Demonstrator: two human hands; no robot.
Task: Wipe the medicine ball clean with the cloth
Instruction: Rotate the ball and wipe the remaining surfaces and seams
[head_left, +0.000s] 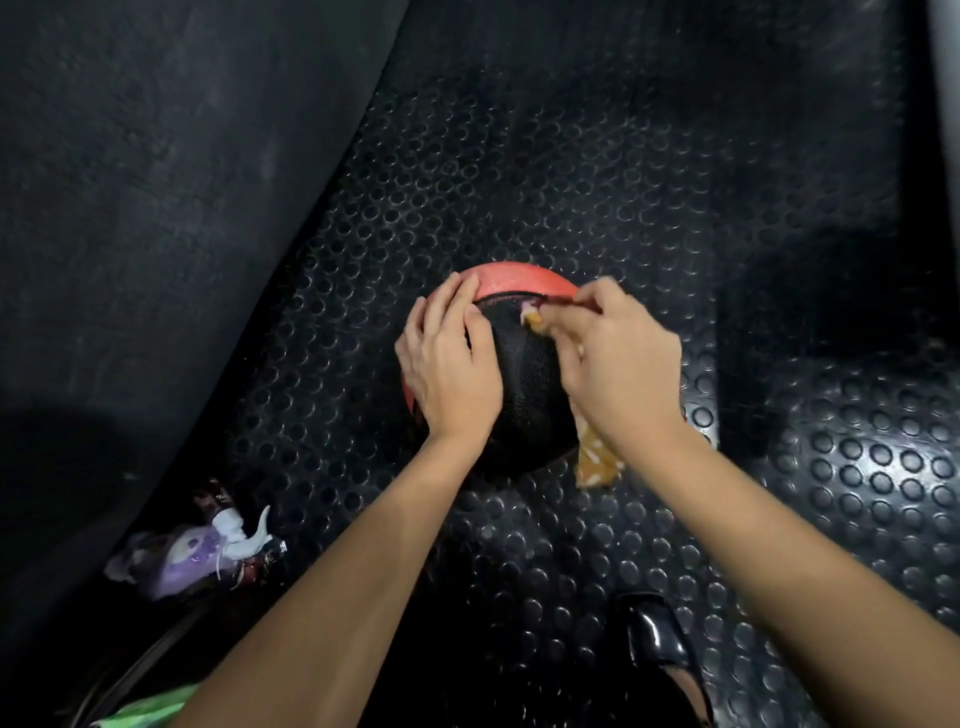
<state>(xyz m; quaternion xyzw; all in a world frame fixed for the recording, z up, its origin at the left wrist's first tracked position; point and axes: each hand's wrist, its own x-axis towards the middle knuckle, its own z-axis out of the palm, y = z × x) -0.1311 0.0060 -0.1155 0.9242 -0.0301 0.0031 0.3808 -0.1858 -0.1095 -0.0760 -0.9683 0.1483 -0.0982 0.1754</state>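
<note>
A black and orange-red medicine ball (524, 384) rests on the studded black rubber floor mat in the middle of the view. My left hand (449, 364) lies flat on the ball's left side, fingers spread and pressing on it. My right hand (615, 364) grips an orange and white patterned cloth (597, 460) against the ball's upper right side, near the seam between the black and orange panels. One end of the cloth pokes out at my fingertips; the other end hangs down below my wrist onto the mat.
The studded mat (571, 182) covers the floor around the ball. A dark smooth surface (156, 182) rises at the left. A crumpled purple and white wrapper (197, 551) lies at lower left, something green (145, 709) at the bottom edge, and a shiny black shoe (654, 639) at lower right.
</note>
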